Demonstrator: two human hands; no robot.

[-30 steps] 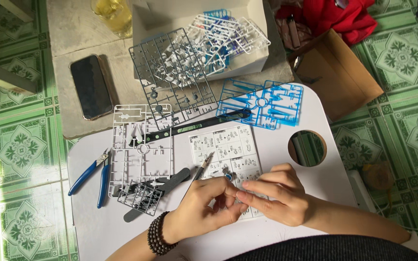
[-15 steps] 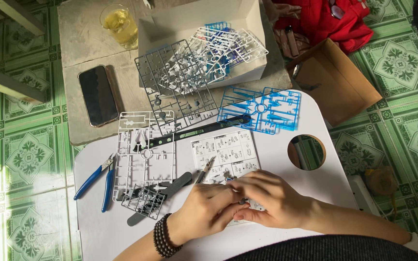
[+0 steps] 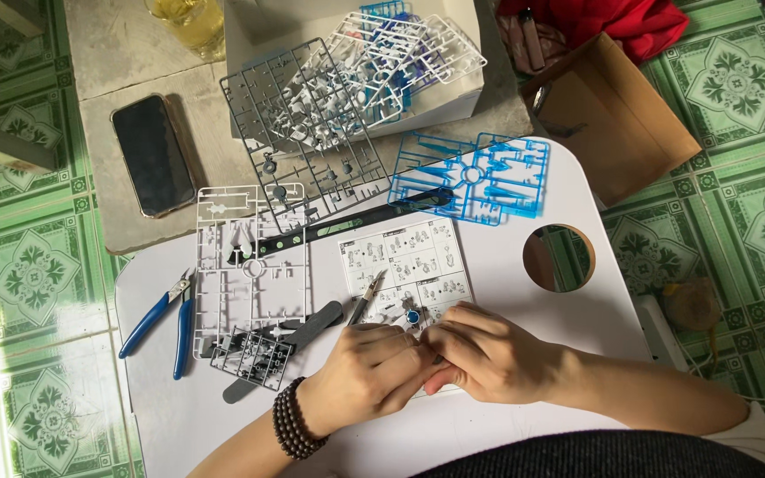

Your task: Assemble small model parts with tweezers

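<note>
My left hand point(image 3: 367, 372), with a dark bead bracelet at the wrist, and my right hand point(image 3: 489, 358) meet over the near part of a white lap table point(image 3: 506, 257). Their fingertips pinch a small model part point(image 3: 412, 316) with a blue spot, above a printed instruction sheet point(image 3: 405, 257). A thin hobby knife point(image 3: 367, 297) lies just beyond my left fingers. A white parts frame point(image 3: 250, 265), a small dark parts frame point(image 3: 254, 357) and a grey sanding stick point(image 3: 285, 347) lie to the left.
Blue-handled nippers point(image 3: 163, 320) lie at the table's left edge. A blue parts frame point(image 3: 480, 177), a grey frame point(image 3: 303, 142) and a white box of frames point(image 3: 374, 53) sit farther off. A phone point(image 3: 152, 155), a glass point(image 3: 186, 18) and a cardboard box point(image 3: 613, 115) lie beyond. A round hole point(image 3: 560, 257) opens in the table.
The view has shifted a little, so everything sits slightly lower in frame. My hands stay together on the small part, with only slight finger movement.
</note>
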